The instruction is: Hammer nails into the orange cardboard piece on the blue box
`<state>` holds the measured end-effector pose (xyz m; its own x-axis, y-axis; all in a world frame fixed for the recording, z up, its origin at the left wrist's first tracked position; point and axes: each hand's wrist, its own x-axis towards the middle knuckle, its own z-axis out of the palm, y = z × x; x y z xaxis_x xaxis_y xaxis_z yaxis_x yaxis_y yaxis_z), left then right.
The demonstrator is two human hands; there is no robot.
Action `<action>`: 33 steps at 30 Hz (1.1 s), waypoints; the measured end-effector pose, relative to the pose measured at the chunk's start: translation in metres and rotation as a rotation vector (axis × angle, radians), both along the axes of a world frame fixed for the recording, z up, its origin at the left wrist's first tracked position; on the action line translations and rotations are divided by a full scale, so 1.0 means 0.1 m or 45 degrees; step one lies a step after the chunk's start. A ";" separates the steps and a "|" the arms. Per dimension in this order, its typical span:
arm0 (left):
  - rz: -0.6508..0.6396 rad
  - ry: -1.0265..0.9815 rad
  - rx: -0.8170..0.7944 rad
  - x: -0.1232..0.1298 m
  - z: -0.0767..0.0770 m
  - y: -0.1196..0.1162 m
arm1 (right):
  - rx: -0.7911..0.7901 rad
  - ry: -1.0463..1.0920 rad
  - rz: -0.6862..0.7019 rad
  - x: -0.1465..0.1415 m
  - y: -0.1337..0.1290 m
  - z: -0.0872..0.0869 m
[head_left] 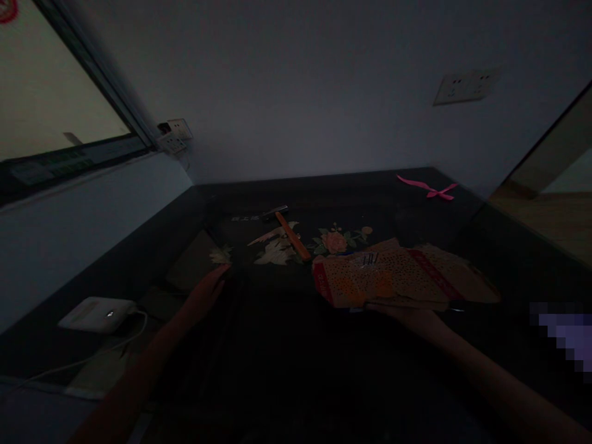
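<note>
The picture is dark. On the right, my right hand (411,317) is under the near edge of a brown cardboard piece (388,277), gripping it; its fingers are mostly hidden. The cardboard has ragged edges, red printed bands, many small dark dots and orange patches. My left hand (210,287) lies on the dark tabletop at left of centre, fingers stretched forward, holding nothing. Between and beyond the hands lies a hammer (293,237) with an orange-brown wooden handle and a dark metal head.
A white device (97,314) with a white cable (124,339) rests at the table's left. A pink ribbon (428,187) lies near the far right corner. Flower patterns (335,242) decorate the dark tabletop (277,333). Walls with sockets (465,86) stand behind.
</note>
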<state>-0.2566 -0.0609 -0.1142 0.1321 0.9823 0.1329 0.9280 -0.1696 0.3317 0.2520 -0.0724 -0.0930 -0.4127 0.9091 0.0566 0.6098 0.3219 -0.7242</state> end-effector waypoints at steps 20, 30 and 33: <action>0.360 0.077 0.141 -0.02 0.18 -0.16 | -0.007 -0.028 -0.023 0.04 0.01 -0.02; 0.340 0.373 -0.046 0.05 0.43 -0.42 | 0.006 -0.091 0.018 0.03 -0.01 -0.02; 0.416 0.449 -0.133 0.04 0.45 -0.47 | 0.004 -0.143 0.070 0.04 0.00 -0.05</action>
